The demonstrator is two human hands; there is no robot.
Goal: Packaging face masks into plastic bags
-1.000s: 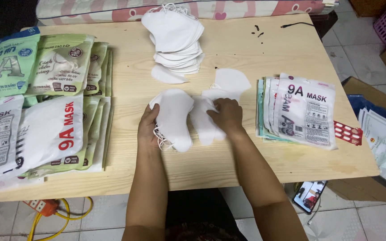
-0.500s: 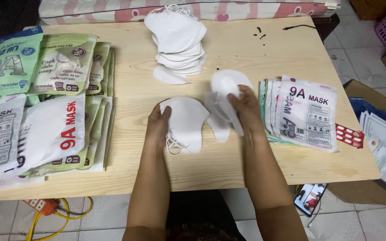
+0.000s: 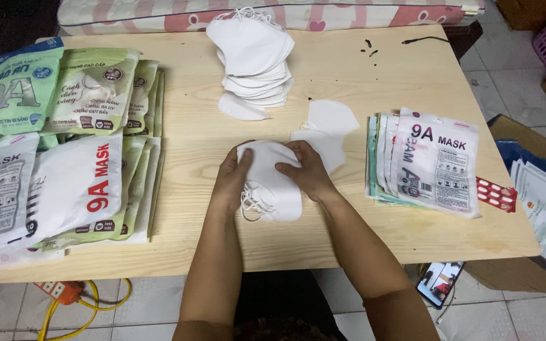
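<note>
Both my hands rest on a small stack of white face masks (image 3: 276, 183) in the middle of the wooden table (image 3: 361, 246). My left hand (image 3: 234, 175) holds the stack's left edge, fingers curled over it. My right hand (image 3: 304, 169) presses on the top right of the same stack. White ear loops hang out at the stack's lower left. Two more loose white masks (image 3: 330, 129) lie just right of my right hand. A tall pile of white masks (image 3: 251, 53) stands at the table's far middle.
Printed mask packets lie in overlapping piles at the left (image 3: 64, 151) and in a stack at the right (image 3: 431, 161). A red blister strip (image 3: 495, 194) sits by the right stack. A phone (image 3: 440, 284) and a power strip (image 3: 58, 292) lie on the floor.
My right hand has brought a mask from the right over onto the mask under my left hand. Both hands now close on the combined stack.
</note>
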